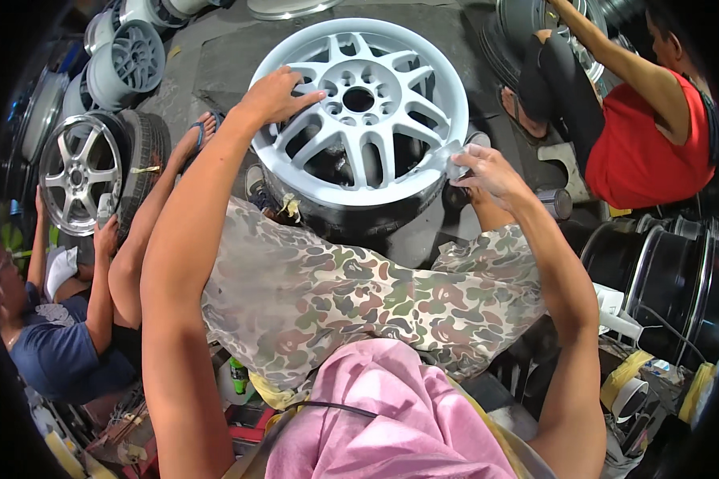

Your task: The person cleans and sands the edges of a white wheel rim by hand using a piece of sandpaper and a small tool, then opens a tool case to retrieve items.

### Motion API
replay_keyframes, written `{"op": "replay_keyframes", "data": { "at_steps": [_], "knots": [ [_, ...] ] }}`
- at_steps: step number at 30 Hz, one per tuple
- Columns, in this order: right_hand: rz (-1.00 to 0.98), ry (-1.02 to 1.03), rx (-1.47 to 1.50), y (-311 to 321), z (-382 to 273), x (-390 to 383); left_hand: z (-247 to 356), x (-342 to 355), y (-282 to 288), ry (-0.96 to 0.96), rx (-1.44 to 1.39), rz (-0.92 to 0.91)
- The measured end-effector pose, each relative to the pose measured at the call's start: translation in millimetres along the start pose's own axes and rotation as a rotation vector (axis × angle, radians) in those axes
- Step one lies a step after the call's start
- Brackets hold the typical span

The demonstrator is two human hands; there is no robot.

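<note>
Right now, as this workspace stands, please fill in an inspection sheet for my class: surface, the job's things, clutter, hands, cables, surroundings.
Surface: dark grey floor, marked.
Job's things: pale wheel lying flat above a black tyre; small grey pad at its rim, material unclear.
Clutter: green bottle, metal can.
Left hand: fingers spread, touching the wheel's upper left.
Right hand: pinching the grey pad at the wheel's right edge.
Cables: thin black cord across pink cloth.
Surroundings: person in red at right; person in blue at left, by a silver wheel.
</note>
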State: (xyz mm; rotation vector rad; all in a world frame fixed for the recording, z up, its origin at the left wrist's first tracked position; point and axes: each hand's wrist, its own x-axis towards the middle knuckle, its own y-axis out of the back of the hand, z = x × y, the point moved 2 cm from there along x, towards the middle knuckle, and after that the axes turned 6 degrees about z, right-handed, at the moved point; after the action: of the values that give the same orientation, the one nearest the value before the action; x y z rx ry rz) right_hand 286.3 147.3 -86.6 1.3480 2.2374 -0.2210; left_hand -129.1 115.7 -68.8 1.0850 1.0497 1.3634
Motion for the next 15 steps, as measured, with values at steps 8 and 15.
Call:
{"op": "replay_keyframes", "data": {
  "at_steps": [8, 15],
  "knots": [
    [0.1, -0.046, 0.056, -27, -2, 8, 4, 25, -14, 0.034, -0.027, -0.026],
    [0.335, 0.069, -0.159, 2, -3, 42, 16, 10, -10, 0.033, 0.076, -0.067]
  ]
}}
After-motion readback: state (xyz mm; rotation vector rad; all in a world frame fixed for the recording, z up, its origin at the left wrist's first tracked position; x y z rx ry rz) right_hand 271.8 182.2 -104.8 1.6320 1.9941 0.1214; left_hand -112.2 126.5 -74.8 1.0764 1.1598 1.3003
